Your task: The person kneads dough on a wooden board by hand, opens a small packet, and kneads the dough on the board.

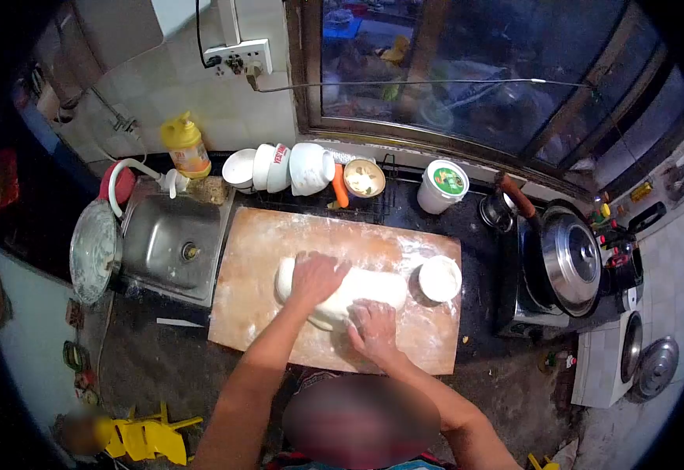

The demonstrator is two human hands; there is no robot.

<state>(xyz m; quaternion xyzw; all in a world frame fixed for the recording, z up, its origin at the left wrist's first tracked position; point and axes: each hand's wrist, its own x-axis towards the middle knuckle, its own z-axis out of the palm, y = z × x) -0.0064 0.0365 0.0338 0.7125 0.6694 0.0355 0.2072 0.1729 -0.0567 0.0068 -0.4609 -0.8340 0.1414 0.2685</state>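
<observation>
A long, thick roll of white dough (377,291) lies on a floured wooden board (252,235). Across its left part rests my left hand (317,280), palm down, with the fingers stretched over the far side. My right hand (374,329) touches the near side of the dough, right of the middle, its fingers spread on the surface. Neither hand appears to wrap around the dough. A white bowl (440,279) of what looks like flour stands at the board's right end. Loose flour is scattered over the board's far right part.
Left is a steel sink (173,243) with a metal basin (95,251) on its edge. Behind the board stand stacked bowls (310,168), an orange-handled tool (340,186) and a white tub (442,186). A lidded pan (573,258) sits on the stove at right.
</observation>
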